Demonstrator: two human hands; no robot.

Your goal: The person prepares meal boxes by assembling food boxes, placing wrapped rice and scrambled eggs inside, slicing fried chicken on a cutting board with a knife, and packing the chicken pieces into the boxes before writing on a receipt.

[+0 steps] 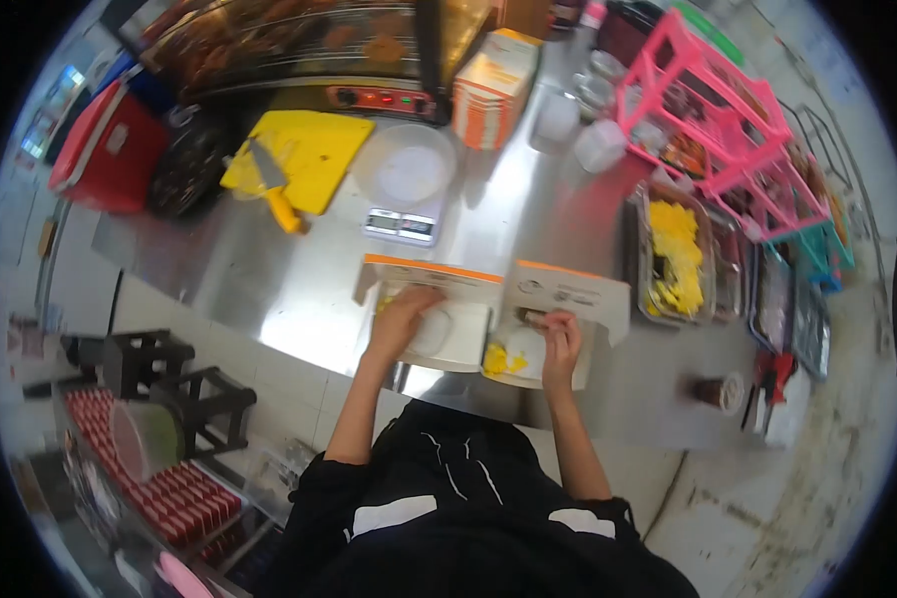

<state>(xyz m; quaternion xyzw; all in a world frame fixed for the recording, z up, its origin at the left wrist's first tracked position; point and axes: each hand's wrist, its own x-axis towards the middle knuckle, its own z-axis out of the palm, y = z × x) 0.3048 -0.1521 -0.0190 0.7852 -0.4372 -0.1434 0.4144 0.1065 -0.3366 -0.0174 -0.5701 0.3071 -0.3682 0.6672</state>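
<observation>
Two open white boxes with orange edges stand side by side on the metal counter. My left hand point(406, 317) reaches into the left box point(468, 334), over something round and clear; its fingertips are hidden, so a grip cannot be made out. Over the right box point(573, 289), my right hand point(560, 342) pinches a small brown item point(533, 318). Yellow food point(503, 360) lies in the right box's near left corner.
Beyond the boxes are a kitchen scale point(401, 225) with a bowl, and a yellow board point(319, 149) with a knife point(273, 184). To the right stand a tray of yellow food point(676, 259), pink baskets point(703, 90) and a dark cup point(720, 393).
</observation>
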